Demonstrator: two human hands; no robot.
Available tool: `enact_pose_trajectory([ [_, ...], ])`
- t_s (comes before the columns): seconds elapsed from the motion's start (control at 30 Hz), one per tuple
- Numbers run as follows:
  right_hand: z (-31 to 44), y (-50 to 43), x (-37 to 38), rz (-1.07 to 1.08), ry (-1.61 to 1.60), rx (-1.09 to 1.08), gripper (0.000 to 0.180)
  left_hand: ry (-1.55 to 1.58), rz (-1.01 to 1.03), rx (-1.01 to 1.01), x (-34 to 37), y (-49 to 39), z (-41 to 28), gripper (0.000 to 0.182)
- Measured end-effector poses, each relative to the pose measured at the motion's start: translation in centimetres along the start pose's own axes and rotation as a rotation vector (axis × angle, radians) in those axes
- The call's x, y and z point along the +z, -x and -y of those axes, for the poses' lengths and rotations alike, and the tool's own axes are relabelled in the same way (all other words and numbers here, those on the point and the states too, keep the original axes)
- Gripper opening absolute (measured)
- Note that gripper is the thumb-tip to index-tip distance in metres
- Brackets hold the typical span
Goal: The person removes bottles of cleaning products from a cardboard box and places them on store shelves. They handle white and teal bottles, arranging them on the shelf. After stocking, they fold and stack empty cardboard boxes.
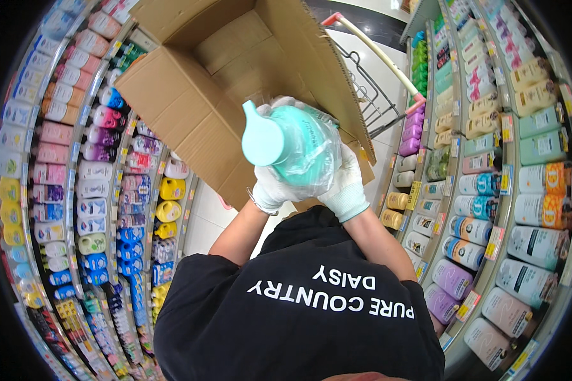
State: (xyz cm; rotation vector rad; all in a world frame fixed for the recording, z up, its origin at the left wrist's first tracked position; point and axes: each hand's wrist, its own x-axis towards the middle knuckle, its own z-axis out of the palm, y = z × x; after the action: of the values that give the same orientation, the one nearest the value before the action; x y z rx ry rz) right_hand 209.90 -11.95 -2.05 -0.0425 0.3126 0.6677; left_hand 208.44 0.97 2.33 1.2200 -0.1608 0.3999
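Note:
Both my hands wear white knitted gloves with pale green cuffs. Between them they hold a turquoise pump bottle (305, 143) wrapped in clear plastic film, its flat pump head pointing up at the camera. My left hand (271, 185) grips the bottle's near left side, with a bracelet at the wrist. On its right side is my right hand (345, 178). Whitish, partly hidden shapes lie behind the bottle, and I cannot tell whether they are glove fingers. The bottle is over the near edge of an open cardboard box (181, 100), whose flaps are folded out.
A wire shopping cart with a cream and pink handle (376, 55) stands behind the box at the right. Shelves of detergent bottles (95, 176) line the left side. More shelves hold pump bottles and body-care bottles (472, 205) on the right. Light floor tiles (202, 224) show between them.

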Motion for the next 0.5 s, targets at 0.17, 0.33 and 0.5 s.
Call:
enact_pose_trajectory([
  [0.17, -0.5, -1.1, -0.6, -0.015, 0.073, 0.016, 0.046, -0.359, 0.034, -0.499, -4.5, 1.3, 0.8, 0.11],
  [0.33, 0.5, -1.9, -0.2, 0.053, 0.193, -0.132, 0.049, -0.077, -0.091, 0.004, -7.5, 0.5, -6.4, 0.113],
  [0.5, -0.5, -2.2, 0.3, 0.077, 0.288, -0.237, 0.05, 0.023, -0.156, 0.195, -5.9, -0.7, -7.3, 0.105],
])
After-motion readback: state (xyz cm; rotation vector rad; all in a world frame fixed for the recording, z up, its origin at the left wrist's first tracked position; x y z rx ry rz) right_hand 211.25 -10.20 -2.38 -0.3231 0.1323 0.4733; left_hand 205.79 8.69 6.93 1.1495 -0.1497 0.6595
